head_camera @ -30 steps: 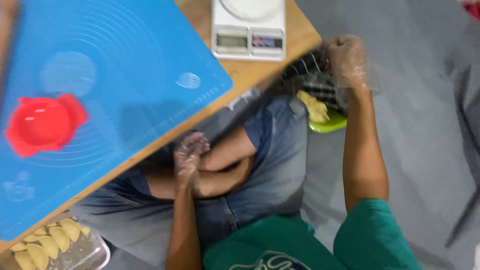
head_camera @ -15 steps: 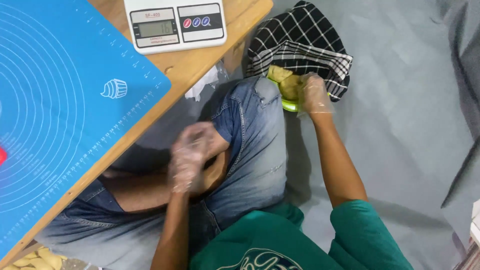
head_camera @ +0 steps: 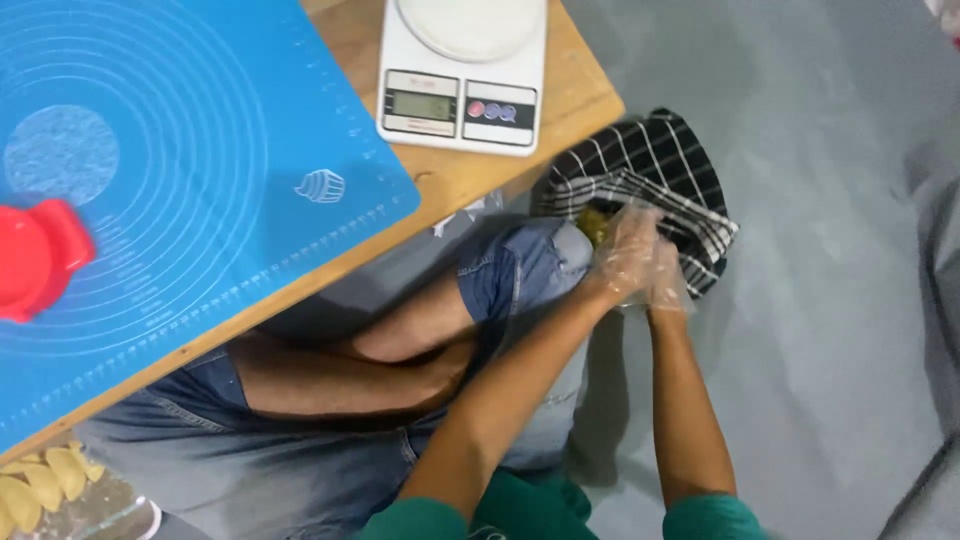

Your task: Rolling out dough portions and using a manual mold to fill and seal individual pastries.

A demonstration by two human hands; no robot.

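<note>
Since 0.5 s ago our left hand [head_camera: 622, 262] has left our lap and crossed over to join our right hand [head_camera: 665, 285] at the black-and-white checked cloth [head_camera: 672, 160] on the floor, so both gloved hands now sit together at the cloth's near edge. Both hands wear thin clear plastic gloves. Left hand: fingers curled loosely down over a yellow-green lump [head_camera: 597, 220] that peeks out just beyond the fingertips, half under the cloth; we can't tell if it's actually gripped or only touched. Right hand: just beside the left, touching it, fingers bent and partly hidden behind the glove film, grip can't be told either. We judge the step in hand as getting at the yellow-green stuff kept under the cloth, with 2 hands working the cover and the contents. Next move, as we judge it, calls for 1 hand to hold the cloth back while the other closes on the lump and lifts it clear without dragging the fabric. Well off to the left of the hands is a low wooden table [head_camera: 560, 95] with a white kitchen scale [head_camera: 463, 72] nearest, then a blue baking mat [head_camera: 180, 150] and a red round mould [head_camera: 35, 260] farther left. Near our left elbow side, a clear tray of yellow folded pastries [head_camera: 40, 485] sits low.
</note>
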